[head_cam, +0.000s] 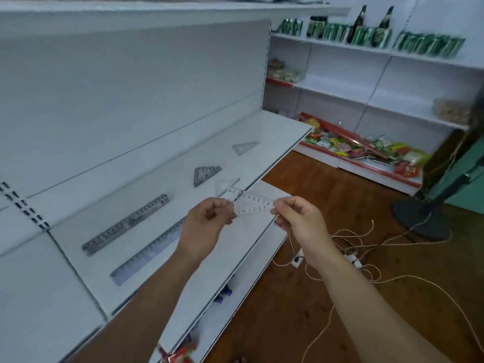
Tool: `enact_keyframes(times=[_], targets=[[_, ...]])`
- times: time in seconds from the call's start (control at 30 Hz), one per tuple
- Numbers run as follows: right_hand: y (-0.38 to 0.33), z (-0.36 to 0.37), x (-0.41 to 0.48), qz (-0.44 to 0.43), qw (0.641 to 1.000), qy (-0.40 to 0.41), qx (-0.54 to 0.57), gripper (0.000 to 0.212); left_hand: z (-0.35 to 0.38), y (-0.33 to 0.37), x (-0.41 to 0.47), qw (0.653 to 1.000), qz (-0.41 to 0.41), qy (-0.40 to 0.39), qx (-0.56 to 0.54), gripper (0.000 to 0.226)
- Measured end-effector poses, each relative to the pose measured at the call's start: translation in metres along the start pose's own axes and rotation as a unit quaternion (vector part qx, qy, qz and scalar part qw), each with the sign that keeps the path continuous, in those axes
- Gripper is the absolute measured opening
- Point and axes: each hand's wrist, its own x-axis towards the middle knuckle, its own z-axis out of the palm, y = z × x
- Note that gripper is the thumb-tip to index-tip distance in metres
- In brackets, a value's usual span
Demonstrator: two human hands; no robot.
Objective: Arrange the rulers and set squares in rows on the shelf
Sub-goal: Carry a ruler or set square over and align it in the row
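Both hands hold clear plastic rulers (253, 203) over the front edge of the white shelf (78, 258); black numerals show on two overlapping strips. My left hand (209, 221) pinches their left end and my right hand (301, 218) pinches the right end. On the shelf lie a grey ruler (128, 224) and a second ruler (149, 252) nearer the edge, both slanting. Further right lie a grey set square (205, 174), a clear set square (225, 183) and another clear set square (245, 147).
Thin cords and a power strip (353, 260) trail over the wooden floor at the right. A fan base (421, 218) stands beyond them. Far shelves carry green cans (429, 44), bottles and snack packets (366, 149). Lower shelves sit beneath my arms.
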Motion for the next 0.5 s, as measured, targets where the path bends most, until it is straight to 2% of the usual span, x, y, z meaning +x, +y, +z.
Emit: enact_keyframes(times=[0.27, 0.5], targets=[[0.000, 0.002, 0.103, 0.003, 0.999, -0.052, -0.005, 0.010, 0.015, -0.010, 0.079, 0.999, -0.018, 0.046, 0.005, 0.013], [0.007, 0.010, 0.201, -0.009, 0.991, -0.136, -0.008, 0.009, 0.035, -0.023, 0.141, 0.988, -0.042, 0.139, 0.043, 0.008]])
